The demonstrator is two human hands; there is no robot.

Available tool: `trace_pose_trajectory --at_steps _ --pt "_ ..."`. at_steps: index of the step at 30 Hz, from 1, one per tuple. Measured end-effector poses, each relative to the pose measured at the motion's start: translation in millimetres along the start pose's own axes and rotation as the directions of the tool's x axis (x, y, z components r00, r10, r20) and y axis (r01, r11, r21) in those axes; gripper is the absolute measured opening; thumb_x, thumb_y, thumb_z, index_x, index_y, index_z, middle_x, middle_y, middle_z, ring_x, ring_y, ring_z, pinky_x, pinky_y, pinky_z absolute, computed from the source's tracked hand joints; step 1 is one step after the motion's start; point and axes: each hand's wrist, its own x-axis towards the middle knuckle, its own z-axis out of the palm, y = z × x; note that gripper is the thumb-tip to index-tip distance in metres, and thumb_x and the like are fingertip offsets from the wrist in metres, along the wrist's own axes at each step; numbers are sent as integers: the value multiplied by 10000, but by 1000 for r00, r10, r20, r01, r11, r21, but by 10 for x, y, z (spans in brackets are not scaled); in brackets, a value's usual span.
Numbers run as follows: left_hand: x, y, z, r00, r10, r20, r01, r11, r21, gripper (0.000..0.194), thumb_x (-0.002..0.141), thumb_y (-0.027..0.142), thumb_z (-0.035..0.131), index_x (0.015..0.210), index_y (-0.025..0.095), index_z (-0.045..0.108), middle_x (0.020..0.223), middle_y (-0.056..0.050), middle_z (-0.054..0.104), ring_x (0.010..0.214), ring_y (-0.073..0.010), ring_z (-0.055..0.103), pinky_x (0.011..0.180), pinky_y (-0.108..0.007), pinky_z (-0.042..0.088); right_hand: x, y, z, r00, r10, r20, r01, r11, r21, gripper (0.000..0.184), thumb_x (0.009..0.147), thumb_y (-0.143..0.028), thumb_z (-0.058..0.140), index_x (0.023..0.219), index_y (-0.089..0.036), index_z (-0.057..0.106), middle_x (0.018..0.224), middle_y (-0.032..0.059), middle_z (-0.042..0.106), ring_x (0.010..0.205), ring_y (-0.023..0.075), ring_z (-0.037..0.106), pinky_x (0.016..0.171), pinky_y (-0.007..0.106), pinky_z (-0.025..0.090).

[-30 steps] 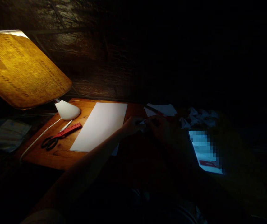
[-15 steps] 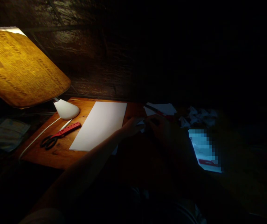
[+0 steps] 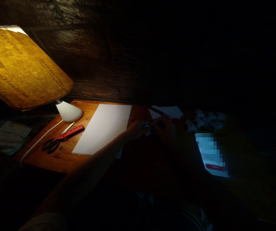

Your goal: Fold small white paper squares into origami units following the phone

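Between my hands, in deep shadow, is a small piece of white paper [image 3: 147, 130]. My left hand [image 3: 138, 128] is closed on its left side, thumb and fingers pinching it. From the right, my right hand [image 3: 163, 126] bends its fingers onto the same paper; its fingertips are dark and hard to make out. A stack of white paper sheets [image 3: 106, 125] lies on the wooden table [image 3: 53, 163] just left of my hands, my left forearm crossing over its near corner. Behind my right hand lie more white paper pieces [image 3: 173, 111] with a dark, slim object [image 3: 158, 110] across them.
A lit lamp with a yellow printed shade [image 3: 27, 70] and white base [image 3: 69, 112] stands at the left, its cord running off the edge. Red-sheathed scissors [image 3: 64, 136] and a white pen [image 3: 68, 127] lie by it. Several folded paper shapes [image 3: 207, 119] and a glowing screen [image 3: 211, 155] are at right.
My hands stay together around the small paper, with only a slight shift of the fingers. The view has tilted very slightly; the things on the table have not moved.
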Motion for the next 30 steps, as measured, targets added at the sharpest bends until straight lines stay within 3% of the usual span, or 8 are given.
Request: trace_pose_trajectory --at_steps 9,14,17,19,25,30 --pt "-17 -49 -2 998 -52 23 55 993 -107 205 762 330 638 691 137 641 607 40 523 596 -100 452 570 -219 341 37 100 19 993 61 97 -70 993 90 215 833 -391 627 734 -211 692 707 9 693 679 166 615 625 272 466" --pt "17 -51 -10 991 -92 -93 72 978 -194 244 751 376 663 740 133 671 661 17 597 634 -117 511 592 -223 381 -11 -159 -146 991 45 124 -21 981 -191 252 897 -465 621 836 -252 742 758 18 712 699 188 619 648 291 446" --pt "52 -72 -19 971 -109 -213 50 963 -266 241 746 377 665 746 136 666 687 2 623 655 -127 539 599 -225 402 -32 -269 -182 993 18 116 15 961 -275 233 779 -472 767 899 -275 738 753 9 707 686 203 609 638 296 437" --pt "66 -84 -20 959 -104 -263 24 956 -292 243 747 382 670 753 140 667 701 -8 636 666 -135 553 600 -230 413 -24 -229 -141 993 11 121 18 973 -231 258 761 -461 782 915 -264 719 770 15 713 700 207 613 630 299 447" --pt "42 -70 -10 957 -90 -277 1 952 -306 266 757 401 719 765 140 667 707 -23 650 671 -139 572 600 -233 430 45 146 27 995 24 97 -18 998 -62 193 838 -433 679 854 -241 692 793 11 710 733 198 630 659 303 476" --pt "21 -51 -26 966 -86 -244 3 947 -321 316 729 432 760 759 132 666 677 -15 627 636 -127 549 580 -233 410 38 167 8 997 0 81 5 998 -62 175 855 -391 640 834 -228 699 756 4 698 759 189 630 680 288 481"
